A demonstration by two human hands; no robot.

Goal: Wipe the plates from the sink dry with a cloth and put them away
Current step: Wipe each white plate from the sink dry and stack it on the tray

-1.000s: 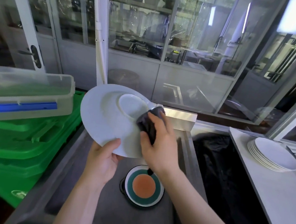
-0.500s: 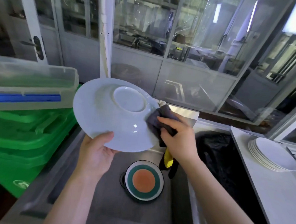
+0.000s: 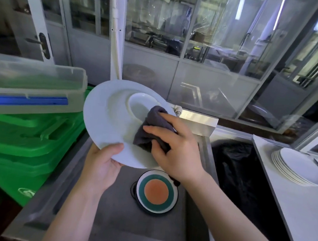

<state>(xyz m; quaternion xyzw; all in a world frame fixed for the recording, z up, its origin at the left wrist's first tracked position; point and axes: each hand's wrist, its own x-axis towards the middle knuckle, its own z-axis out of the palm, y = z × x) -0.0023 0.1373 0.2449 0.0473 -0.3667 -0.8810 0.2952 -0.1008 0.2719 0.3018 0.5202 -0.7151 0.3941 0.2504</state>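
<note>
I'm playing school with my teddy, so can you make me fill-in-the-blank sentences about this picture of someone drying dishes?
1. The left hand holds the white plate by its ____ edge.
2. The right hand presses a ____ cloth against the plate.
3. The small dish left in the sink has an ____ centre.
4. The stack of white plates sits to the ____ of the sink.

Missing words: lower; grey; orange; right
</note>
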